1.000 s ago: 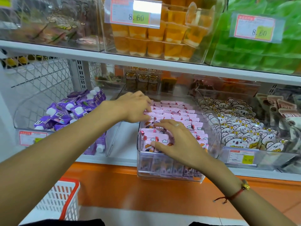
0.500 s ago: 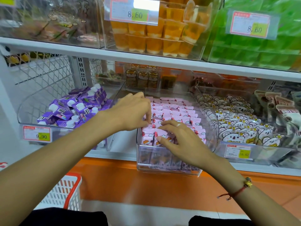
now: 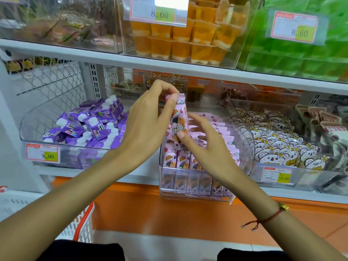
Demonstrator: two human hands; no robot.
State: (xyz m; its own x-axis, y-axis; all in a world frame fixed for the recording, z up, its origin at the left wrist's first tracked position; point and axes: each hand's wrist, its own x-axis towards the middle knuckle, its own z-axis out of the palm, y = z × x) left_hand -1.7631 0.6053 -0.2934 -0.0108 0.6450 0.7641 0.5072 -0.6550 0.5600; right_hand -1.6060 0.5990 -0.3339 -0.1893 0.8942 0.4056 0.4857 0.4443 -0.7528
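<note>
A pink snack packet point(image 3: 178, 121) with a cartoon figure stands upright in the air above a clear bin point(image 3: 195, 193) full of the same pink packets. My left hand point(image 3: 148, 121) pinches the packet's top between thumb and fingers. My right hand point(image 3: 205, 142) holds its lower end with thumb and fingertips, the other fingers spread over the rows of packets in the bin.
Left of the bin sits a clear tub of purple drink cartons point(image 3: 88, 127), right a tub of white bear-print packets point(image 3: 276, 146). The shelf above carries orange jelly cups point(image 3: 180, 40) and green packs point(image 3: 293, 53). A red-rimmed white basket point(image 3: 81, 225) stands at the lower left.
Both hands were down among the packets in the bin. They have come up, and one pink packet is lifted out and held upright between them.
</note>
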